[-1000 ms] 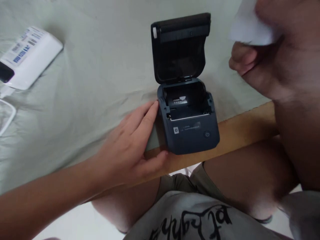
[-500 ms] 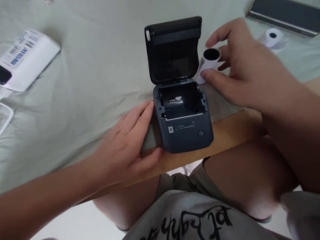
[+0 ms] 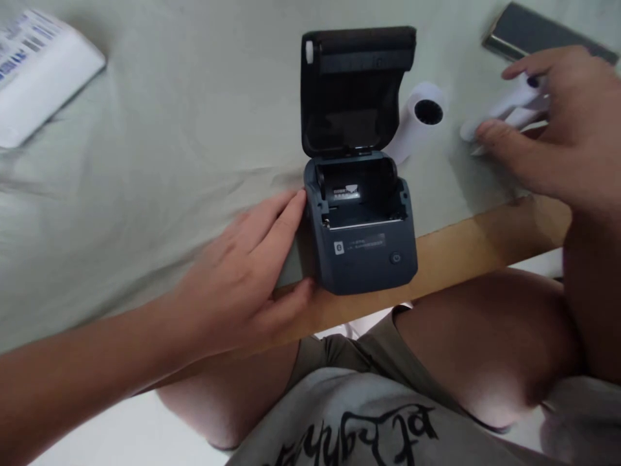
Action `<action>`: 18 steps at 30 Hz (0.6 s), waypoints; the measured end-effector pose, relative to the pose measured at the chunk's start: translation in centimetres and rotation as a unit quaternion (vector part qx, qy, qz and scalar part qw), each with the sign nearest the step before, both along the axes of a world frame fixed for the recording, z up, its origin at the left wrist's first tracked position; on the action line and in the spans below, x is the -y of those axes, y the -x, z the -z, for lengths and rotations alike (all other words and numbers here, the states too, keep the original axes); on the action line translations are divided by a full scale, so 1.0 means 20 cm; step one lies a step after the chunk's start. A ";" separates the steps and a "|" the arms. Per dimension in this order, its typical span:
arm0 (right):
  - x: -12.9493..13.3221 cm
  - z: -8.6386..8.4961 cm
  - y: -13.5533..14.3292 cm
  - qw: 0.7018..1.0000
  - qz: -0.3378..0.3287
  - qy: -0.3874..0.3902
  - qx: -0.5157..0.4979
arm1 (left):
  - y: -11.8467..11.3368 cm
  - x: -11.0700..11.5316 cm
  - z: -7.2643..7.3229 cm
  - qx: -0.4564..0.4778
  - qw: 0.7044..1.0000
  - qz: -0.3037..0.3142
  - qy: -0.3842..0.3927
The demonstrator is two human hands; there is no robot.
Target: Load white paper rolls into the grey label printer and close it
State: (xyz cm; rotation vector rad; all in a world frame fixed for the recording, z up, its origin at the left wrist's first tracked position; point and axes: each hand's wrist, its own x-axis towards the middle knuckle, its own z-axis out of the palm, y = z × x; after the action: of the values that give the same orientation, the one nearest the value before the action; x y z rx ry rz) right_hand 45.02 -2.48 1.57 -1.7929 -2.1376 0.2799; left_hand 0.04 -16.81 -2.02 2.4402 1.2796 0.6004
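Observation:
A dark blue label printer (image 3: 369, 259) sits at the table edge with its black lid (image 3: 352, 97) raised. Its paper bay holds no roll. My left hand (image 3: 247, 265) rests against the printer's left side, fingers stretched out and thumb by the front corner. Behind the lid's right side a white paper roll (image 3: 412, 129) leans with its dark core facing up. Farther right, my right hand (image 3: 557, 123) has thumb and fingers around a second white paper roll (image 3: 507, 107), which has a loose paper end. The hand hides part of that roll.
A dark flat phone-like object (image 3: 538, 35) lies at the far right, just beyond my right hand. At the upper left is a white box-shaped item (image 3: 58, 77) with a printed barcode label. A pale green cloth (image 3: 204, 103) covers the table, leaving a wooden edge (image 3: 451, 252) bare.
My right hand has let go of the first paper roll and moved right to the second one. The first roll now leans beside the lid. The view has shifted slightly; my left hand stays by the printer.

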 end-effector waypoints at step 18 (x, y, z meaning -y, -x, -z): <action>0.05 0.05 0.16 0.989 -0.046 -0.099 -0.101 | -0.02 -0.01 -0.07 -0.071 0.997 0.005 0.010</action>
State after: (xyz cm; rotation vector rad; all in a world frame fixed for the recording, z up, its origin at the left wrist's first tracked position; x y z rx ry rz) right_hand 41.82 -3.56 0.54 -1.4924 -2.0308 0.2517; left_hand 0.39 -16.67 -0.60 2.5113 1.3193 0.4154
